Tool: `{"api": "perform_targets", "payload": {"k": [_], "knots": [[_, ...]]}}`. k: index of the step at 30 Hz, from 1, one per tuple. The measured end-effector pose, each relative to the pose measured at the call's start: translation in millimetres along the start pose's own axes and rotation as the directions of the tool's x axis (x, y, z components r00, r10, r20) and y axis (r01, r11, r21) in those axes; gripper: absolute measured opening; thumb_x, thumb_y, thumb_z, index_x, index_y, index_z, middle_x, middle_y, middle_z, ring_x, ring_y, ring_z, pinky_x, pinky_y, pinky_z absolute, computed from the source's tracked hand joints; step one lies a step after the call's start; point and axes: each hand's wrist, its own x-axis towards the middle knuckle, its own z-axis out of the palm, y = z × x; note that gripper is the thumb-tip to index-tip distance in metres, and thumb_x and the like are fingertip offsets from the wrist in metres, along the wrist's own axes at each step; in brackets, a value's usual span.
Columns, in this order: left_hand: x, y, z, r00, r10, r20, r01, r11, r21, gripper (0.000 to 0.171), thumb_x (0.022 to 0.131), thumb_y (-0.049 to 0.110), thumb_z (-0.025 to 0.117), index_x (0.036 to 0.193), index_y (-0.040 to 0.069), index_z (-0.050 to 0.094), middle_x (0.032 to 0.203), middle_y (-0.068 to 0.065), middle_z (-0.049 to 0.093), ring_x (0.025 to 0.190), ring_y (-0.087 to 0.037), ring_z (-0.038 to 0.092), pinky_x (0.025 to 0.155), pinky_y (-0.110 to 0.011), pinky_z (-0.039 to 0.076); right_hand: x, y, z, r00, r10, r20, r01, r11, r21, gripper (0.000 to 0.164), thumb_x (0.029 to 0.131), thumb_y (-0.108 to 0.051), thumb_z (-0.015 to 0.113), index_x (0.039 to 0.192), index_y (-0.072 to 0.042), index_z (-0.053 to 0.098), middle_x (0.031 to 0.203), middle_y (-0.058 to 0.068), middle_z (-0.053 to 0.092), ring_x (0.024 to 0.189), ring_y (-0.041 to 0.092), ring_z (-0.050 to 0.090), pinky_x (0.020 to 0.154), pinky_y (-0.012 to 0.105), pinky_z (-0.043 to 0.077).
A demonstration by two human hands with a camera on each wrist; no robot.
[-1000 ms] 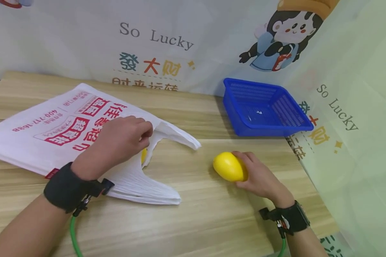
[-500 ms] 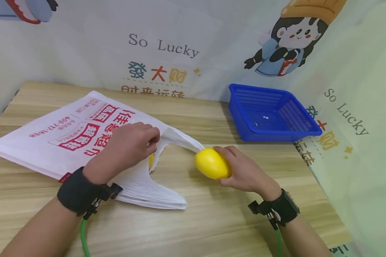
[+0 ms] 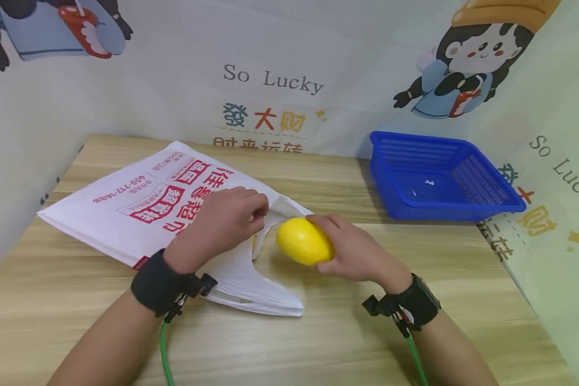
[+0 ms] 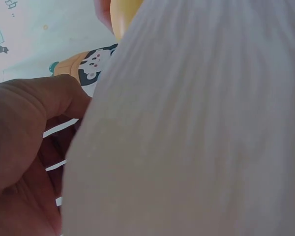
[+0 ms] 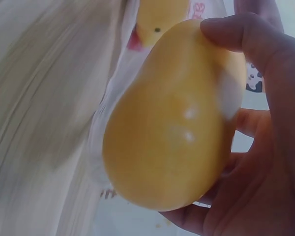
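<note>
Fruit (image 3: 303,241) with a glossy yellow skin is sitting in the right hand (image 3: 349,246), seemingly clear of the bench (image 3: 347,343) and right by the mouth of a white bag (image 3: 125,225); whether it is touching the bag's edge, the views are not settling. The right hand is gripping it with the thumb pressing near the narrower end and the fingers curving round the far flank, so the rounder end is staying uncovered. That hold is looking sound: the skin is showing no dents, suggesting a firm, fairly light body, but its smooth gloss is hinting at slipperiness. Gripping across the flanks, with thumb and fingers opposing, is probably serving better than pinching a tapering end, and moderate pressure is likely sparing the skin.

The bag is behaving differently, by its look: thin, limp, nearly weightless, creasing into fine pleats and offering little support of its own. The left hand (image 3: 222,222) is pinching its upper layer at the mouth, fingers bent, which is likely the place for keeping the gap apart. Inside, another yellow piece (image 5: 160,14) is showing. A blue basket (image 3: 453,212) is standing farther back, well apart from both hands.
</note>
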Motion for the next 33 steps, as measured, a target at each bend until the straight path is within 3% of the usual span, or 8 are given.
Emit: {"api": "perform_targets", "payload": {"k": [8, 17, 23, 33], "knots": [[15.1, 10.3, 6.3, 1.0, 0.014, 0.017, -0.013, 1.0, -0.026, 0.003, 0.09, 0.011, 0.071, 0.09, 0.013, 0.068, 0.078, 0.002, 0.061, 0.073, -0.019, 0.053, 0.065, -0.03, 0.046, 2, 0, -3, 0.999, 0.043, 0.006, -0.043, 0.999, -0.018, 0.086, 0.077, -0.038, 0.079, 0.151, -0.013, 0.044, 0.127, 0.014, 0.058, 0.095, 0.026, 0.061, 0.081, 0.047, 0.053], [7.4, 7.8, 5.9, 1.0, -0.015, 0.014, 0.016, 1.0, -0.018, 0.004, 0.09, 0.012, 0.072, 0.09, 0.014, 0.068, 0.078, 0.002, 0.06, 0.072, -0.019, 0.052, 0.064, -0.03, 0.045, 23, -12, 3, 0.998, 0.064, -0.007, -0.064, 0.998, -0.007, 0.086, 0.078, -0.038, 0.079, 0.152, -0.011, 0.044, 0.128, 0.017, 0.058, 0.098, 0.028, 0.061, 0.083, 0.046, 0.054], [3.6, 5.3, 2.7, 1.0, -0.013, 0.003, 0.013, 1.0, 0.005, 0.004, 0.09, 0.012, 0.071, 0.09, 0.013, 0.068, 0.078, 0.002, 0.061, 0.072, -0.019, 0.052, 0.065, -0.03, 0.045, 38, -22, 6, 0.995, 0.1, 0.021, -0.1, 0.995, -0.023, 0.086, 0.08, -0.04, 0.079, 0.153, -0.013, 0.043, 0.124, 0.017, 0.058, 0.09, 0.026, 0.059, 0.077, 0.043, 0.053], [-1.9, 3.8, -0.9, 0.999, -0.037, 0.02, 0.037, 0.999, -0.006, 0.005, 0.091, 0.013, 0.073, 0.091, 0.013, 0.068, 0.079, 0.001, 0.062, 0.074, -0.019, 0.052, 0.068, -0.03, 0.047, 61, -33, 14, 0.997, 0.067, 0.037, -0.066, 0.997, -0.026, 0.081, 0.083, -0.04, 0.077, 0.151, -0.012, 0.043, 0.112, 0.013, 0.057, 0.08, 0.023, 0.056, 0.063, 0.035, 0.048]]}}
